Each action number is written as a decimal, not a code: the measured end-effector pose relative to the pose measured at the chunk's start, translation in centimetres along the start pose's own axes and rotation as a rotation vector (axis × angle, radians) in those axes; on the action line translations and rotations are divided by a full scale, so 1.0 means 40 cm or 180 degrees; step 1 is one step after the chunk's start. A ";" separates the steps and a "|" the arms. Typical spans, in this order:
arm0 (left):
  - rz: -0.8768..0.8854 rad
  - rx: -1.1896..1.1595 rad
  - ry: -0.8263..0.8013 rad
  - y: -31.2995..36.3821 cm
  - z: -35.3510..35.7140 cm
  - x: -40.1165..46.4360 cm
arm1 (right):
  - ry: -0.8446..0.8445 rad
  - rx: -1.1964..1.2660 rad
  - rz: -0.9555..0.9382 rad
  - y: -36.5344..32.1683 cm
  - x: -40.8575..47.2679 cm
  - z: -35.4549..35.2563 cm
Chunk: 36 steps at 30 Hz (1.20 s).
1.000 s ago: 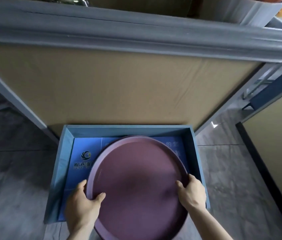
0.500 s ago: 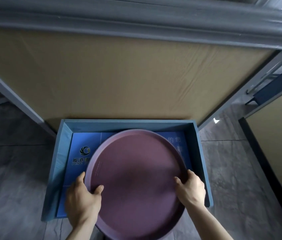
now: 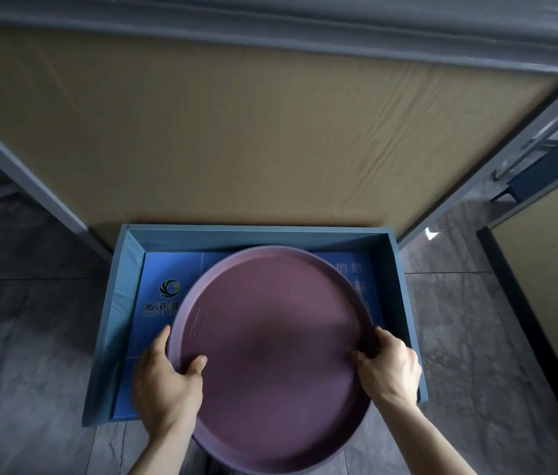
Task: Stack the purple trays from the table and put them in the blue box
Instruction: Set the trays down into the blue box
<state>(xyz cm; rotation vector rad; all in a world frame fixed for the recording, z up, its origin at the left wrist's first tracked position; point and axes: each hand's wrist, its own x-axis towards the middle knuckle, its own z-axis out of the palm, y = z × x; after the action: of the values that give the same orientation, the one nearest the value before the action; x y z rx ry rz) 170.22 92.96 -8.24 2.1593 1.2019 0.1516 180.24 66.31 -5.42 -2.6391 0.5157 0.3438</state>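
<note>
Both hands clamp the round purple tray (image 3: 270, 351) — left hand (image 3: 164, 382) on its left rim, right hand (image 3: 390, 368) on its right rim — holding it over the open blue box (image 3: 123, 303) on the grey floor (image 3: 23, 337), its near edge overhanging the box's front.

My left hand (image 3: 164, 385) sits in the lower left of the frame, thumb hooked over the rim of the purple tray (image 3: 270, 354) and pointing toward the middle, fingers wrapped under the edge out of sight. My right hand (image 3: 389, 368) mirrors it in the lower right, thumb lying on the inner side of the rim, knuckles up, fingers curled round the outside. Both bare forearms run in from the bottom edge, angling outward to the wrists.
</note>
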 end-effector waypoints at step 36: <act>0.0914 0.0747 -0.0104 0.040 0.024 -0.046 | -0.0133 -0.0633 -0.1344 0.006 -0.036 0.026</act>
<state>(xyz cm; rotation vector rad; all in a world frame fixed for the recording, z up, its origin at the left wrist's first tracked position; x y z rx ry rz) 170.70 90.46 -7.64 2.5239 0.9235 0.1009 178.67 67.02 -5.98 -2.8321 -0.1003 0.3280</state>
